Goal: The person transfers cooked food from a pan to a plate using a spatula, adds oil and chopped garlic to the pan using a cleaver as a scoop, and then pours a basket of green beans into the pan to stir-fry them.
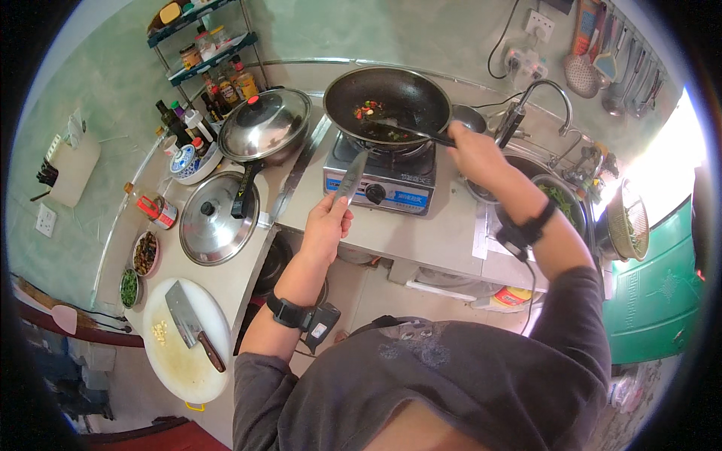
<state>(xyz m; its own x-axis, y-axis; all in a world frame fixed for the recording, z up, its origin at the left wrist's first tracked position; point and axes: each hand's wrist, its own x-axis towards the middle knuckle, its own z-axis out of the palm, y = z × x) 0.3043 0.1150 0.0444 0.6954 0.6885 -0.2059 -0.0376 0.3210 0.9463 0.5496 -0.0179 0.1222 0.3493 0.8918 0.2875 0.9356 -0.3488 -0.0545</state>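
Observation:
My left hand [327, 225] is closed around the grey handle [353, 179] of a dark wok [417, 96]. The wok sits on a portable gas stove [379, 179]. My right hand [476, 152] grips the black handle of a spatula [420, 133], whose head is inside the wok. Chopped red and green pieces [368, 108] with some pale bits lie in the wok, and a few more are near the spatula head. Beside the wok's right rim is a metal ladle [469, 117], its handle largely hidden.
Left of the stove stand a lidded pan [265, 127] and a loose steel lid [217, 225]. A cleaver [186, 315] and chopped garlic-like bits lie on a round white cutting board [203, 377]. Bowls and bottles line the left wall. At right are a faucet [550, 84] and a bowl of greens [575, 208].

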